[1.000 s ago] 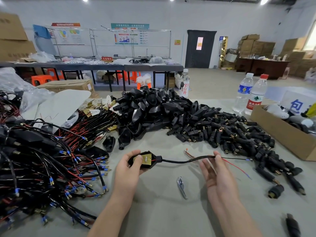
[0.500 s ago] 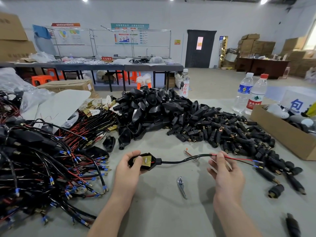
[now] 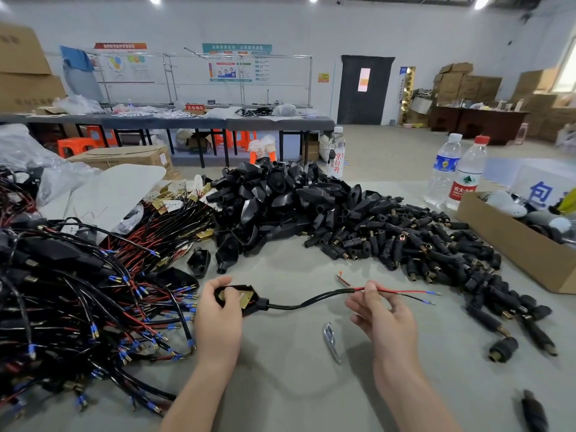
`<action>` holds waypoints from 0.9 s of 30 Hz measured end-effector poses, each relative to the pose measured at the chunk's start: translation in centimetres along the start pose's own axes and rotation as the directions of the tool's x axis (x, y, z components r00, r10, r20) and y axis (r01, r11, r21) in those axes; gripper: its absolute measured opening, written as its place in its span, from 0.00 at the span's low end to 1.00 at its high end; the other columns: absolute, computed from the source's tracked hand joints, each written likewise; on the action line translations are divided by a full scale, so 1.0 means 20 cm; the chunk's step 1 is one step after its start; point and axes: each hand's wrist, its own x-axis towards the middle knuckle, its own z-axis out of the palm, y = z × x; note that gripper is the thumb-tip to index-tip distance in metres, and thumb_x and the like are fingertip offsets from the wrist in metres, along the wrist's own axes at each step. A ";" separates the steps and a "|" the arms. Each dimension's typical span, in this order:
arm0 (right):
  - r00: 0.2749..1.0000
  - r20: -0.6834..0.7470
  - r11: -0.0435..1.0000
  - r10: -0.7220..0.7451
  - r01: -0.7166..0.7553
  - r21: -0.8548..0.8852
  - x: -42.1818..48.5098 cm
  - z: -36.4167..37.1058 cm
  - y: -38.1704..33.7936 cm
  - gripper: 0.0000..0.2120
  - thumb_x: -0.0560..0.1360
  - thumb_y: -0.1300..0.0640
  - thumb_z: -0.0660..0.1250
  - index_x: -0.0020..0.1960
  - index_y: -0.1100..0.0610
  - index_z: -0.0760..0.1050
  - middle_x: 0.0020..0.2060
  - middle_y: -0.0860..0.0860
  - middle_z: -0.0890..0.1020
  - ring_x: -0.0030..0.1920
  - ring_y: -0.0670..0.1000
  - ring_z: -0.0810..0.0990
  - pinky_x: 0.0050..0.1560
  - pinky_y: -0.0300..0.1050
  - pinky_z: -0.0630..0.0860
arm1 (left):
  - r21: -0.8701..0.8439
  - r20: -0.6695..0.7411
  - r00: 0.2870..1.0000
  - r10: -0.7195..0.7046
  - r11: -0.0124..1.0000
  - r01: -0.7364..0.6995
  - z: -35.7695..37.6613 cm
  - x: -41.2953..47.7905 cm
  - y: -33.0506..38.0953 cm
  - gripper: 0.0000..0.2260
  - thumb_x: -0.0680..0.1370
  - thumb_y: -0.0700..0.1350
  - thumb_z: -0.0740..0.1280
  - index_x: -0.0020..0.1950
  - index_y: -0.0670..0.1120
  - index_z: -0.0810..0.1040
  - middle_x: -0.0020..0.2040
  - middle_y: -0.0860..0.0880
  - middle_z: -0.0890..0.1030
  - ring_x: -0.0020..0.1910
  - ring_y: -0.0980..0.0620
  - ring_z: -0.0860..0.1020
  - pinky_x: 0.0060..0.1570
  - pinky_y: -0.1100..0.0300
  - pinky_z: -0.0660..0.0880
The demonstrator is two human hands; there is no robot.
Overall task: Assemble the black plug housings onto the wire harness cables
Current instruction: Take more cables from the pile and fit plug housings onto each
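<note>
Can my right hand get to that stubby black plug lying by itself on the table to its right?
Probably yes: only bare table lies between the right hand and the stubby plug, though that hand is pinching the red and black wires.

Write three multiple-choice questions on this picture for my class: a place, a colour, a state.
1. Where does the red-capped bottle stand? A far right, by the cardboard box; B between the hands; C on the floor.
2. Which thin wires leave the cable? A green, yellow; B red, black; C white, brown.
3. The left hand: A lies flat; B grips the plug housing; C holds a bottle.
Answers: A, it stands at the box's far corner; B, both colours show; B, fingers curl round it.
</note>
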 end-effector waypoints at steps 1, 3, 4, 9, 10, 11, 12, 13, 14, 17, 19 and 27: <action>0.999 0.035 1.000 0.018 -0.018 -0.002 -0.01 0.01 0.00 0.04 0.80 0.55 0.67 0.51 0.55 0.77 0.37 0.50 0.87 0.39 0.49 0.87 0.31 0.36 0.79 | 0.126 -0.046 0.996 0.075 0.990 -0.069 -0.01 -0.01 0.00 0.10 0.81 0.40 0.60 0.60 0.48 0.75 0.56 0.47 0.79 0.48 0.50 0.76 0.48 0.57 0.72; 0.995 0.088 0.999 0.038 -0.038 -0.003 -0.01 0.01 0.00 0.05 0.79 0.55 0.68 0.52 0.56 0.79 0.39 0.52 0.87 0.40 0.51 0.87 0.32 0.38 0.79 | 0.371 -0.105 0.939 0.327 0.889 -0.269 -0.03 -0.03 0.01 0.12 0.81 0.38 0.60 0.62 0.44 0.75 0.61 0.45 0.74 0.60 0.48 0.70 0.59 0.53 0.68; 0.992 0.117 0.999 0.046 -0.046 -0.005 -0.01 0.02 0.00 0.05 0.78 0.55 0.69 0.52 0.56 0.79 0.40 0.54 0.87 0.41 0.52 0.87 0.33 0.38 0.80 | 0.407 -0.085 0.890 0.448 0.831 -0.379 -0.03 -0.06 0.04 0.11 0.81 0.38 0.60 0.62 0.44 0.75 0.60 0.46 0.74 0.61 0.49 0.68 0.60 0.53 0.67; 0.933 0.355 0.998 0.066 -0.055 -0.043 -0.06 0.06 0.02 0.11 0.72 0.51 0.72 0.51 0.56 0.82 0.45 0.58 0.87 0.46 0.55 0.87 0.39 0.39 0.81 | 0.179 0.344 0.764 0.547 0.760 -0.625 0.08 -0.23 0.08 0.10 0.82 0.56 0.55 0.60 0.57 0.72 0.54 0.63 0.76 0.58 0.64 0.74 0.59 0.61 0.71; 0.909 0.412 0.998 0.063 -0.045 -0.053 -0.08 0.07 0.03 0.11 0.71 0.50 0.72 0.50 0.55 0.83 0.44 0.57 0.87 0.46 0.54 0.87 0.40 0.38 0.80 | 0.134 0.439 0.750 0.495 0.790 -0.599 0.11 -0.25 0.07 0.11 0.81 0.60 0.55 0.59 0.59 0.71 0.54 0.63 0.79 0.56 0.64 0.77 0.57 0.59 0.74; 0.889 0.454 0.997 0.062 -0.039 -0.061 -0.09 0.08 0.03 0.10 0.70 0.50 0.73 0.49 0.53 0.84 0.43 0.56 0.87 0.44 0.53 0.87 0.39 0.39 0.80 | 0.068 0.508 0.738 0.445 0.833 -0.549 0.13 -0.27 0.06 0.11 0.81 0.61 0.56 0.59 0.60 0.71 0.52 0.63 0.80 0.53 0.63 0.80 0.54 0.57 0.77; 0.879 0.472 0.997 0.060 -0.034 -0.065 -0.09 0.08 0.03 0.09 0.69 0.51 0.73 0.48 0.52 0.85 0.41 0.55 0.87 0.41 0.51 0.86 0.38 0.38 0.80 | 0.015 0.542 0.731 0.415 0.865 -0.502 0.14 -0.27 0.04 0.10 0.81 0.62 0.58 0.58 0.60 0.72 0.49 0.62 0.81 0.48 0.62 0.82 0.49 0.55 0.79; 0.884 0.463 0.997 0.061 -0.031 -0.072 -0.10 0.08 0.03 0.09 0.69 0.51 0.73 0.48 0.51 0.85 0.39 0.53 0.86 0.37 0.49 0.84 0.36 0.38 0.79 | -0.010 0.549 0.727 0.412 0.873 -0.487 0.14 -0.26 0.03 0.09 0.81 0.61 0.59 0.57 0.61 0.72 0.45 0.61 0.82 0.42 0.61 0.82 0.44 0.54 0.80; 0.895 0.442 0.996 0.062 -0.025 -0.088 -0.09 0.08 0.03 0.08 0.69 0.51 0.73 0.48 0.50 0.86 0.37 0.51 0.85 0.35 0.47 0.82 0.35 0.38 0.78 | -0.005 0.539 0.727 0.425 0.865 -0.502 0.14 -0.25 0.03 0.06 0.81 0.58 0.60 0.55 0.61 0.73 0.39 0.59 0.81 0.35 0.60 0.80 0.39 0.54 0.79; 0.915 0.400 0.987 0.050 0.015 -0.158 -0.09 0.08 0.03 0.08 0.74 0.55 0.73 0.53 0.48 0.84 0.41 0.47 0.85 0.35 0.46 0.80 0.34 0.38 0.76 | -0.017 0.496 0.772 0.397 0.893 -0.449 0.14 -0.23 0.03 0.04 0.82 0.50 0.62 0.51 0.59 0.75 0.32 0.53 0.77 0.26 0.54 0.75 0.31 0.55 0.75; 0.926 0.377 0.965 0.027 0.075 -0.252 -0.08 0.07 0.03 0.11 0.76 0.55 0.72 0.58 0.45 0.80 0.43 0.43 0.83 0.35 0.46 0.81 0.33 0.38 0.75 | -0.050 0.448 0.845 0.292 0.952 -0.302 0.15 -0.22 0.03 0.06 0.82 0.48 0.62 0.47 0.58 0.75 0.31 0.52 0.77 0.25 0.53 0.74 0.29 0.56 0.73; 0.982 0.140 0.820 -0.129 0.185 -0.542 0.33 0.03 -0.02 0.19 0.78 0.55 0.65 0.67 0.47 0.70 0.55 0.46 0.77 0.41 0.48 0.79 0.35 0.42 0.78 | -0.090 0.331 0.936 0.117 0.992 -0.092 0.15 -0.17 0.02 0.07 0.81 0.49 0.63 0.43 0.51 0.74 0.26 0.53 0.66 0.25 0.54 0.61 0.23 0.62 0.59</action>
